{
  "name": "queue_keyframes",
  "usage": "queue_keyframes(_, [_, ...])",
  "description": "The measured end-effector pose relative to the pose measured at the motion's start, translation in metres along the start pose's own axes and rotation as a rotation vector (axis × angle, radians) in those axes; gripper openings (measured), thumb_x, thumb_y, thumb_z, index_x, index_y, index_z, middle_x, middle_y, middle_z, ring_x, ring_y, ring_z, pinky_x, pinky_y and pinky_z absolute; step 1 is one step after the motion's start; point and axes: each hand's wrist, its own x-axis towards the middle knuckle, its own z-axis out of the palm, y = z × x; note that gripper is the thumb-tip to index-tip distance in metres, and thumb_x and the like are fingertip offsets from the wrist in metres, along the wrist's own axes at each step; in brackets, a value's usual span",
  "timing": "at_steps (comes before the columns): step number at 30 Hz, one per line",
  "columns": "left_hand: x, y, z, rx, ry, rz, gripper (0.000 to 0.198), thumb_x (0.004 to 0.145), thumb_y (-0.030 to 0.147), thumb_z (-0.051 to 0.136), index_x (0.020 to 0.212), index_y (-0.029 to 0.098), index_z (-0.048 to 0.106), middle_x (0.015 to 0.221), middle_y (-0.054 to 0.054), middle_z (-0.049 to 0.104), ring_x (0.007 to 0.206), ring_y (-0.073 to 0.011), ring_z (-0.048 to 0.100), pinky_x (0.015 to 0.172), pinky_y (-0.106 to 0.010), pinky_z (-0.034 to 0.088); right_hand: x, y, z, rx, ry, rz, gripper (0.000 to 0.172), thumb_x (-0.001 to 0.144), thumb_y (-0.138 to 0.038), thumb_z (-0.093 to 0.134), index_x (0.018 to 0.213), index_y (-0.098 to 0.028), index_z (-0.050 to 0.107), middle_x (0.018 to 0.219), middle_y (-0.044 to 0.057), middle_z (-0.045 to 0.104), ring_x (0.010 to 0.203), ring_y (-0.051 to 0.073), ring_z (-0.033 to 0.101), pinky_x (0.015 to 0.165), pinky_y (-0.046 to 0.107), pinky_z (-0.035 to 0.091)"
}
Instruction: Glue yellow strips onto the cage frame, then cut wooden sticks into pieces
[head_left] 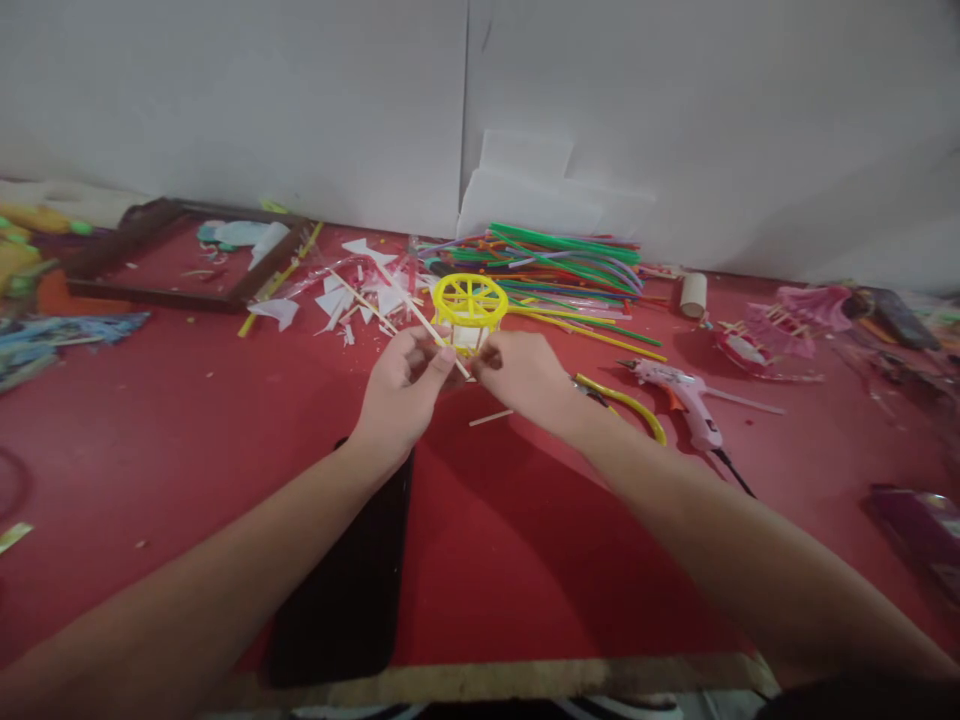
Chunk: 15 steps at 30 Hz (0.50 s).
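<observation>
My left hand (401,390) is closed, with a thin pale wooden stick (417,312) pinched between thumb and fingers; the stick slants up to the left. Close by, my right hand (525,375) is also closed, its fingertips near the stick's lower end; what it grips is hidden. Just beyond both hands stands a small yellow wheel-topped frame (472,283), with spokes above and thin uprights below. A short stick piece (490,417) lies on the red table below my right hand. Beside that forearm is a tool with yellow handles (637,408), partly covered.
A pink glue gun (694,402) lies right, its cord trailing forward. Behind are pipe cleaners (570,250) and white paper scraps (334,300). A dark wooden frame (161,297) lies back left, a dark phone-like slab (345,590) under my left forearm. A cardboard tube (694,295) stands back right.
</observation>
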Motion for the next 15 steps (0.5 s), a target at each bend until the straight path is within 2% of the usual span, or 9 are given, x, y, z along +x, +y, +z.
queue_keyframes(3, [-0.007, 0.005, 0.004, 0.042, -0.128, -0.046, 0.021, 0.085, 0.034, 0.063, 0.094, 0.018, 0.055, 0.075, 0.000, 0.066, 0.067, -0.0124, 0.066, 0.070, -0.027, 0.056, -0.027, 0.016, -0.009, 0.222, -0.034, 0.015, 0.022, 0.088, -0.033, 0.051, 0.088, -0.016, 0.065, 0.067, 0.002, 0.067, 0.059, 0.011, 0.061, 0.058, 0.023, 0.048])
queue_keyframes(5, [-0.012, 0.007, 0.008, 0.145, -0.292, -0.049, 0.015, 0.088, 0.032, 0.059, 0.090, 0.017, 0.056, 0.075, -0.001, 0.068, 0.070, -0.0137, 0.066, 0.070, -0.027, 0.055, -0.049, 0.028, -0.011, 0.670, -0.056, 0.063, 0.028, 0.086, -0.041, 0.056, 0.091, -0.015, 0.065, 0.064, 0.000, 0.065, 0.052, 0.010, 0.058, 0.051, 0.023, 0.048])
queue_keyframes(7, [-0.016, 0.008, 0.013, 0.321, -0.450, -0.004, 0.009, 0.088, 0.026, 0.056, 0.086, 0.018, 0.060, 0.077, -0.002, 0.070, 0.071, -0.0149, 0.067, 0.070, -0.027, 0.054, -0.070, 0.035, -0.010, 0.865, -0.045, 0.089, 0.027, 0.078, -0.042, 0.066, 0.085, -0.016, 0.066, 0.069, 0.000, 0.066, 0.049, 0.008, 0.055, 0.048, 0.022, 0.047])
queue_keyframes(10, [-0.020, 0.008, 0.017, 0.580, -0.578, 0.107, 0.011, 0.083, 0.015, 0.058, 0.076, 0.020, 0.066, 0.078, 0.000, 0.072, 0.073, -0.0157, 0.067, 0.071, -0.027, 0.052, -0.091, 0.038, -0.004, 0.833, -0.002, 0.113, 0.019, 0.077, -0.036, 0.069, 0.080, -0.017, 0.068, 0.071, 0.000, 0.068, 0.049, 0.007, 0.054, 0.048, 0.021, 0.046])
queue_keyframes(12, [-0.021, 0.009, 0.017, 0.655, -0.593, 0.153, 0.010, 0.081, 0.014, 0.061, 0.075, 0.020, 0.067, 0.079, 0.001, 0.073, 0.075, -0.0157, 0.068, 0.072, -0.026, 0.051, -0.098, 0.037, -0.001, 0.737, 0.059, 0.117, 0.015, 0.078, -0.033, 0.067, 0.080, -0.017, 0.069, 0.070, 0.001, 0.068, 0.053, 0.009, 0.057, 0.051, 0.021, 0.047])
queue_keyframes(15, [-0.022, 0.009, 0.016, 0.667, -0.566, 0.171, 0.007, 0.082, 0.017, 0.062, 0.086, 0.021, 0.066, 0.084, 0.001, 0.074, 0.077, -0.0158, 0.069, 0.071, -0.025, 0.052, -0.102, 0.037, 0.002, 0.584, 0.125, 0.083, 0.013, 0.079, -0.030, 0.066, 0.082, -0.018, 0.070, 0.073, 0.003, 0.071, 0.062, 0.013, 0.064, 0.059, 0.024, 0.051])
